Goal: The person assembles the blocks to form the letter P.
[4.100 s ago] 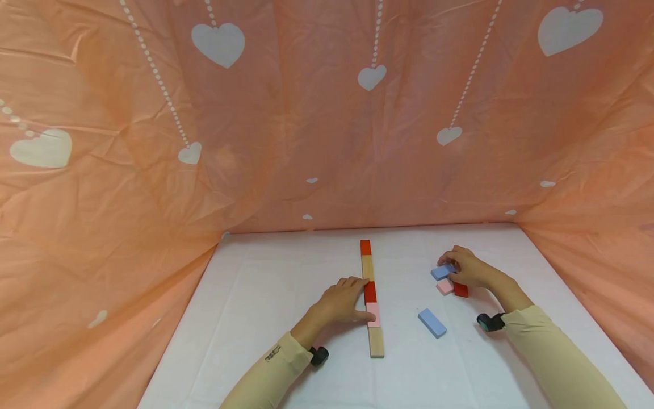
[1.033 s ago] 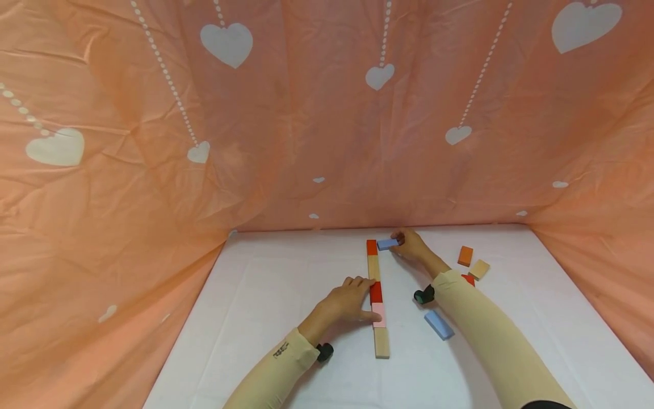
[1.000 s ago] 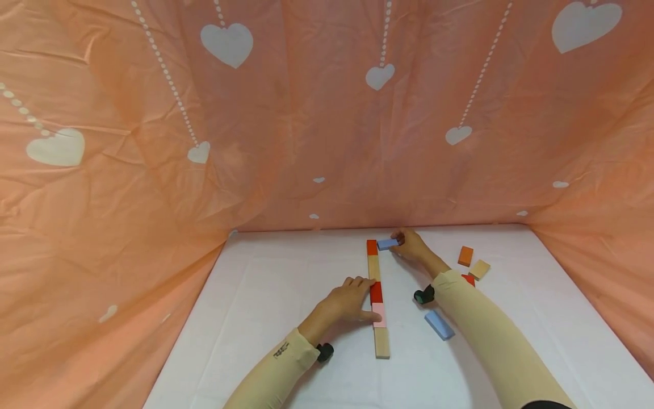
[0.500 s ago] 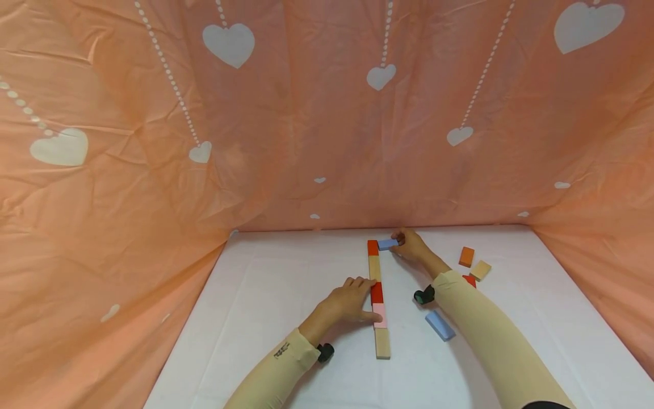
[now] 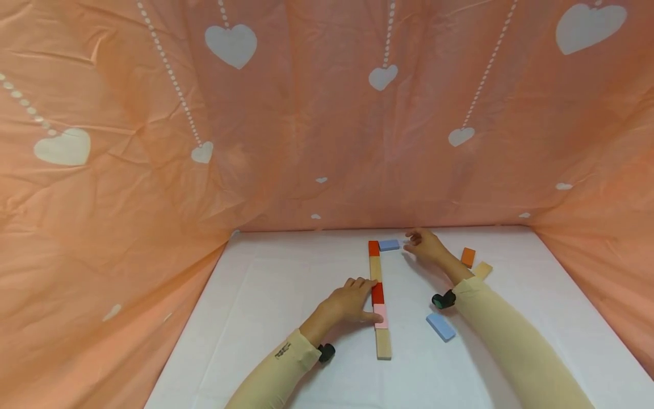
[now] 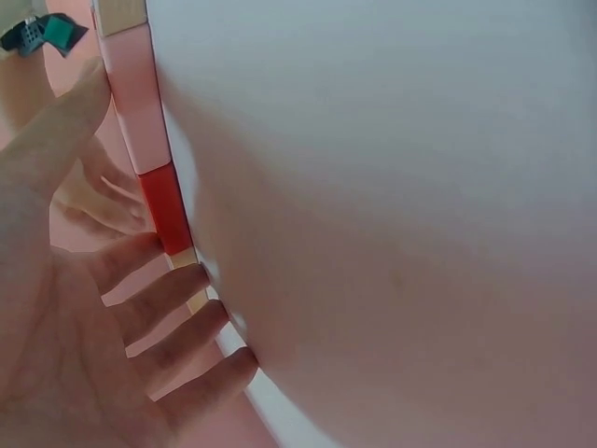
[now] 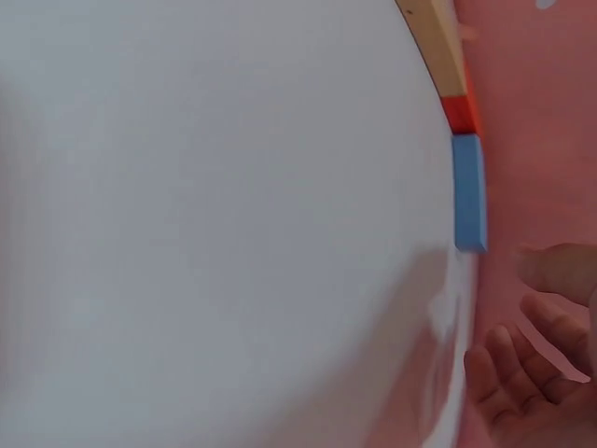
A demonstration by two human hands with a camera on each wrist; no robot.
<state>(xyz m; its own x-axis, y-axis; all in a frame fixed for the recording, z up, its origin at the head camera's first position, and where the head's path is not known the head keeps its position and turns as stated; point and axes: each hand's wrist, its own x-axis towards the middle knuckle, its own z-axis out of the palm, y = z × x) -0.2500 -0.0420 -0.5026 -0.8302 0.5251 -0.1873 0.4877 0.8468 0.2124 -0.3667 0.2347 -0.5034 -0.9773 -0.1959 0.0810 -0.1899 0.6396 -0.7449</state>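
A straight row of flat blocks runs away from the person. From the near end come a wooden block (image 5: 384, 344), a pink block (image 5: 381, 315), a red block (image 5: 377, 293), another wooden block (image 5: 375, 269) and a far red block (image 5: 374, 248). Beside the row my left hand (image 5: 349, 301) rests with spread fingers, thumb at the pink block and fingertips by the nearer red one. A blue block (image 5: 389, 245) lies crosswise against the far red block's right side. Just right of it my right hand (image 5: 427, 246) holds nothing, its fingers loosely bent and apart from the block.
Another blue block (image 5: 440, 326) lies right of the row. Farther right are an orange block (image 5: 468, 257) and a loose wooden block (image 5: 482, 270), partly behind the right sleeve. A heart-patterned peach cloth (image 5: 337, 142) hangs behind and around the white table (image 5: 265, 295).
My right hand carried a blue block from the right-hand pile to the row's far end, then let go and drew back rightward. My left hand stays beside the row.
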